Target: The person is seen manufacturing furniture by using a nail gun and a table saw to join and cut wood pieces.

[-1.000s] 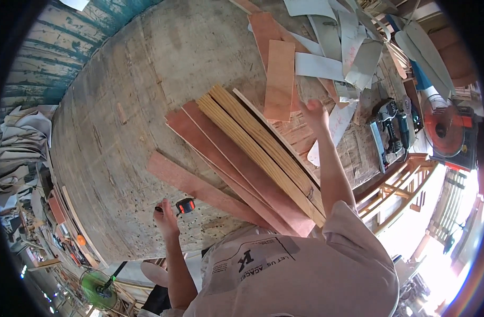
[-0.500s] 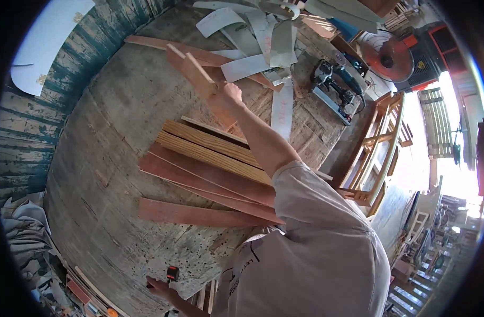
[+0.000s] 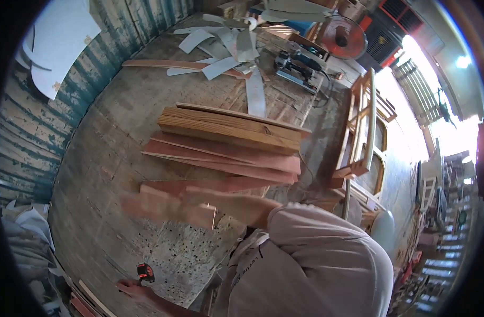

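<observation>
My right hand (image 3: pixel 191 197) grips a short piece of light brown wood (image 3: pixel 165 205), smeared by motion, above the near part of the workbench (image 3: pixel 102 174). A squared end shows below the hand; whether it is one piece or two I cannot tell. Beyond it, reddish-brown boards (image 3: pixel 221 157) lie fanned out. A thick yellowish timber (image 3: pixel 226 127) rests behind them, with a thin strip (image 3: pixel 242 116) along its far side. At the near left, my left hand (image 3: pixel 131 288) has its fingers stretched over the bench, seemingly holding nothing. A black and red tape measure (image 3: pixel 145 272) stands right beside it.
Pale curved offcuts (image 3: pixel 226 45) are heaped at the bench's far end. Near them sit a power tool (image 3: pixel 297 66) and a red fan (image 3: pixel 343 38). A wooden frame (image 3: pixel 360 127) stands off the right edge. A corrugated wall (image 3: pixel 78 124) borders the left side.
My right hand has swung the wood from beyond the stacked boards back toward me. My left hand has shifted slightly left in view. The whole view has shifted too.
</observation>
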{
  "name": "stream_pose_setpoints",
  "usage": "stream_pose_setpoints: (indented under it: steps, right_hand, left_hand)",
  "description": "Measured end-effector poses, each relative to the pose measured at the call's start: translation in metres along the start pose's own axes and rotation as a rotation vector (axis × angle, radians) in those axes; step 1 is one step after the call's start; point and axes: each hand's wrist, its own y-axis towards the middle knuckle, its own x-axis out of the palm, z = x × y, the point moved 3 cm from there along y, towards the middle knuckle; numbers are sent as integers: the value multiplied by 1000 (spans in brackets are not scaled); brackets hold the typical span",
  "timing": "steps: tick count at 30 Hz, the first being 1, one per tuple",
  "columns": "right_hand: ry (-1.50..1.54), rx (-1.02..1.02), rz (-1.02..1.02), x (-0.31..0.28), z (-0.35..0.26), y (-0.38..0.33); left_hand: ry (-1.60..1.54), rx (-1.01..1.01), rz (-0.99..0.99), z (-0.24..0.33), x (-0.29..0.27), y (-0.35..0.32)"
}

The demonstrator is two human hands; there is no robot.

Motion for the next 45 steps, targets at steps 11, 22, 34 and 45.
stream_pose_setpoints:
  steps: [11,22,34,45]
  right_hand:
    - [-427,-538,120,70,168,-6]
    - [93,144,805,-294,356,-293]
    - [-4,222,890,-600,502,-268]
    - [-117,384,559,-636,547,-342]
  left_hand:
    - [-294,-19,-587,50,118,-7]
    - [116,213,-733,-45,306,-53]
    - [475,480,-584,49,517,-353]
    - [100,538,-1171,147,778,-612]
